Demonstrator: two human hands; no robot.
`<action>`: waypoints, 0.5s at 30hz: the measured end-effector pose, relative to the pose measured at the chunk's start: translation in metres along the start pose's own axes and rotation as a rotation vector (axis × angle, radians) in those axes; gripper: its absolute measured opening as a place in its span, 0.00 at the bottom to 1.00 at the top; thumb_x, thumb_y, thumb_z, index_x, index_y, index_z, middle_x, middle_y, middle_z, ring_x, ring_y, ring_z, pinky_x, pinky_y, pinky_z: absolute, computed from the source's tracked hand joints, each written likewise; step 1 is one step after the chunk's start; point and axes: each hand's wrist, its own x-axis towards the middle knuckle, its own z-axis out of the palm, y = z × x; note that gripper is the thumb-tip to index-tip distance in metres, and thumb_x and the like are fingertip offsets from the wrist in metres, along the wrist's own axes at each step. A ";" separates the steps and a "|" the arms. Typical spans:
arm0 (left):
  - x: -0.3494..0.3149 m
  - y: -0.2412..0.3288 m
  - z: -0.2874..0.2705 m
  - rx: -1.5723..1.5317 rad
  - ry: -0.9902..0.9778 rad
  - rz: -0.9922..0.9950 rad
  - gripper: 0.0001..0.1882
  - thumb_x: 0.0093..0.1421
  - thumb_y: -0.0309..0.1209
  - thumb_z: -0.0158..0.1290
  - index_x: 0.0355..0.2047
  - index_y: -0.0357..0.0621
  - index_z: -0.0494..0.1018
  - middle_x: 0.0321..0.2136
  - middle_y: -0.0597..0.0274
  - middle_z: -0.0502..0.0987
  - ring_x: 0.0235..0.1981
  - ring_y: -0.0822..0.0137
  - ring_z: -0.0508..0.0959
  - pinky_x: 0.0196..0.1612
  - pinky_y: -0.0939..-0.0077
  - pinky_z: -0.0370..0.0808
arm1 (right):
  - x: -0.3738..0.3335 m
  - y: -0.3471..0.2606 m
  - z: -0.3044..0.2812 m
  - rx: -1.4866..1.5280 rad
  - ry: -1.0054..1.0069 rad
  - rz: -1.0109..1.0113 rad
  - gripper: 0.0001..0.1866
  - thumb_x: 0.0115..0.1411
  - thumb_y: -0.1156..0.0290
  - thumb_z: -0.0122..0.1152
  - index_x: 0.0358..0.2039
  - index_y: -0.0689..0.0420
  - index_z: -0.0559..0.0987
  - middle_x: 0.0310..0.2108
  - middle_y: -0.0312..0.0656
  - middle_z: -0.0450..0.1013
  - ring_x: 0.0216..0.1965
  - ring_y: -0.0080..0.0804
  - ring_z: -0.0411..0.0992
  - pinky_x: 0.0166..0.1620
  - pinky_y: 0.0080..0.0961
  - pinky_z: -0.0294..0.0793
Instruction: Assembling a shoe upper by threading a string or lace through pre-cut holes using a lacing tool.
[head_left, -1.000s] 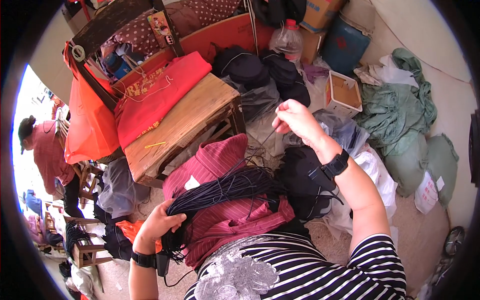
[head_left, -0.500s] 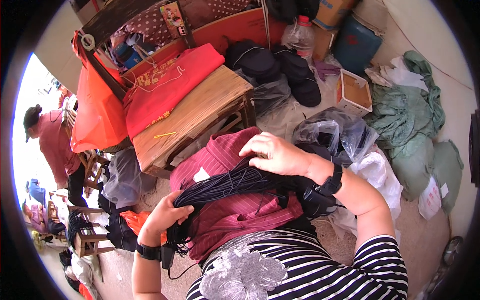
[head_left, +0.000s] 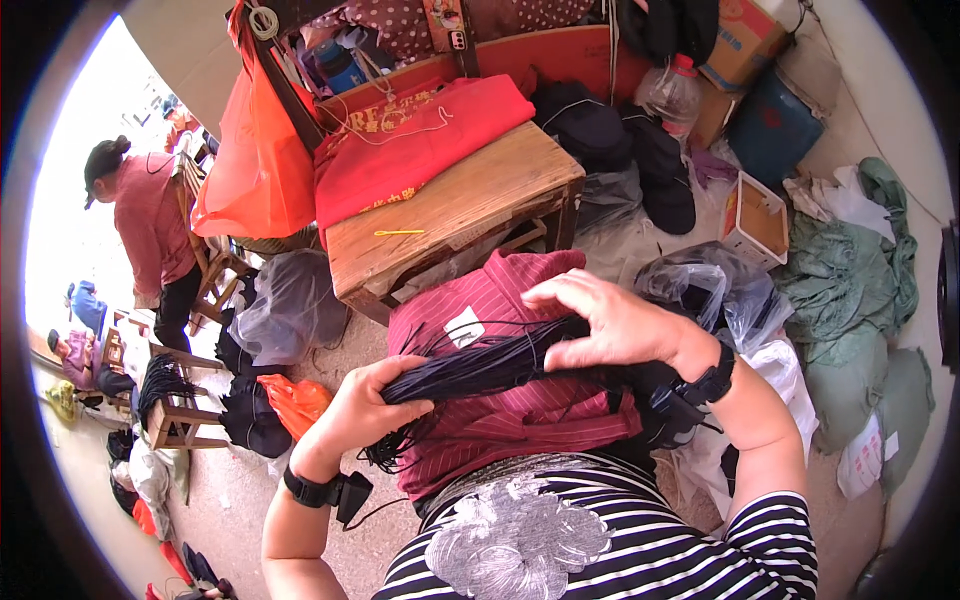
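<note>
A bundle of thin black cords lies across the maroon pinstriped cloth on my lap. My left hand is closed round the bundle's left end, thumb on top, with loose cord ends hanging below it. Over the bundle's right part is my right hand, its thumb and fingers spread apart; whether they touch the cords is hard to tell. A small white patch shows on the cloth just beyond the cords. Both wrists wear black straps.
Ahead stands a wooden bench bearing a red bag and a yellow hook-like tool. Dark caps, plastic bags, a white box and green cloth lie at right. At left, a person bends over.
My view has shifted, so the surroundings sit further right. The cords, fanned out before, now lie in a narrower bundle. My right hand's thumb and fingers have spread wider.
</note>
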 end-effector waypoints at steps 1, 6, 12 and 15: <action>-0.003 0.000 0.001 0.108 0.075 0.252 0.24 0.54 0.26 0.66 0.52 0.39 0.75 0.34 0.63 0.81 0.32 0.73 0.80 0.36 0.77 0.77 | 0.002 -0.005 0.005 -0.038 -0.010 -0.029 0.45 0.50 0.55 0.77 0.63 0.60 0.66 0.56 0.49 0.69 0.59 0.44 0.67 0.62 0.38 0.65; -0.023 0.029 0.004 0.244 0.182 0.575 0.28 0.50 0.23 0.67 0.53 0.42 0.76 0.44 0.52 0.82 0.44 0.61 0.83 0.47 0.71 0.78 | 0.007 -0.028 0.036 -0.111 -0.023 -0.103 0.52 0.42 0.65 0.79 0.65 0.62 0.60 0.53 0.52 0.70 0.58 0.53 0.67 0.58 0.43 0.67; -0.034 0.058 -0.003 0.034 0.369 0.324 0.34 0.50 0.18 0.67 0.58 0.43 0.70 0.31 0.62 0.80 0.34 0.77 0.78 0.38 0.79 0.75 | 0.008 -0.044 0.006 0.059 0.126 0.117 0.28 0.45 0.72 0.74 0.48 0.56 0.72 0.35 0.49 0.77 0.36 0.44 0.79 0.39 0.34 0.75; -0.033 0.075 -0.022 0.293 0.326 0.455 0.30 0.48 0.22 0.68 0.54 0.40 0.73 0.35 0.60 0.81 0.37 0.72 0.80 0.44 0.74 0.76 | 0.012 -0.074 -0.035 0.070 0.112 0.058 0.29 0.47 0.71 0.75 0.48 0.58 0.72 0.37 0.49 0.78 0.37 0.43 0.79 0.41 0.32 0.75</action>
